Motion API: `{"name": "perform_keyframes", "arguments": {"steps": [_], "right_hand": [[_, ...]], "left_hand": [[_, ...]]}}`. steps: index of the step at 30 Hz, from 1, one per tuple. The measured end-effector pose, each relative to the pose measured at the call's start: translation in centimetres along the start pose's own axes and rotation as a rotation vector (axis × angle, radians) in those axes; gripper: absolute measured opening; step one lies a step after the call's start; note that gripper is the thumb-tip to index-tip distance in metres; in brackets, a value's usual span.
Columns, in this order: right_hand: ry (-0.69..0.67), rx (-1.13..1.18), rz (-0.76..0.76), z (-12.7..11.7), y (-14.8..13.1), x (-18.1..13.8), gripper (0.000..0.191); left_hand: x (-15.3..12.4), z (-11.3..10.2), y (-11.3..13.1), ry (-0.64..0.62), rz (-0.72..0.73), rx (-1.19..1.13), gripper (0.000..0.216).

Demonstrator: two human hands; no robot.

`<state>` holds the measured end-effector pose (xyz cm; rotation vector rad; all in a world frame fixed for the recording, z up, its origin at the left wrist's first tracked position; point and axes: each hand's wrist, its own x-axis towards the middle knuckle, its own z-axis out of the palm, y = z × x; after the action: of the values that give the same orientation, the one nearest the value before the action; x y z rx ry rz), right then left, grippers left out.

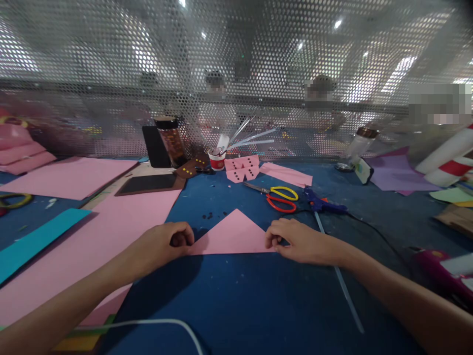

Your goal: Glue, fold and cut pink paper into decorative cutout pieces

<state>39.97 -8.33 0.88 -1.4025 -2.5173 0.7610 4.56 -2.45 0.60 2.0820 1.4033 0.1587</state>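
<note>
A pink paper triangle point(234, 234) lies on the blue table with its point facing away from me and its long edge towards me. My left hand point(173, 240) has its fingers curled and pinches the left corner. At the opposite corner, my right hand point(290, 239) pinches the paper between thumb and curled fingers. Just beyond the triangle are scissors point(273, 192) with one yellow and one red handle. A blue glue gun point(323, 203) with a clear glue stick point(343, 286) sits beyond my right hand. Several small dark scraps point(210, 216) lie near the left side.
Large pink sheets point(144, 217) and a teal strip point(40, 236) cover the left. A cut pink piece with dark squares point(242, 168), a red-and-white cup point(217, 160) and a pink strip point(286, 174) stand or lie at the back, before a perforated metal screen point(258, 59). A white cable point(162, 322) runs in front.
</note>
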Motion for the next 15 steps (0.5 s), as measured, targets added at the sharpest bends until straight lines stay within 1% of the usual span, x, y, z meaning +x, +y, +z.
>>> {"name": "perform_keyframes", "arguments": {"steps": [6, 12, 15], "right_hand": [[-0.003, 0.003, 0.011, -0.2, -0.2, 0.0, 0.026], [-0.009, 0.0, 0.017, -0.2, -0.2, 0.1, 0.025], [-0.005, -0.002, 0.013, -0.1, -0.1, 0.0, 0.024]], "left_hand": [[0.2, 0.0, -0.1, -0.003, -0.011, 0.044, 0.018], [0.2, -0.9, -0.8, -0.059, 0.034, -0.01, 0.015], [0.2, -1.2, -1.2, -0.067, 0.046, -0.009, 0.014]]}}
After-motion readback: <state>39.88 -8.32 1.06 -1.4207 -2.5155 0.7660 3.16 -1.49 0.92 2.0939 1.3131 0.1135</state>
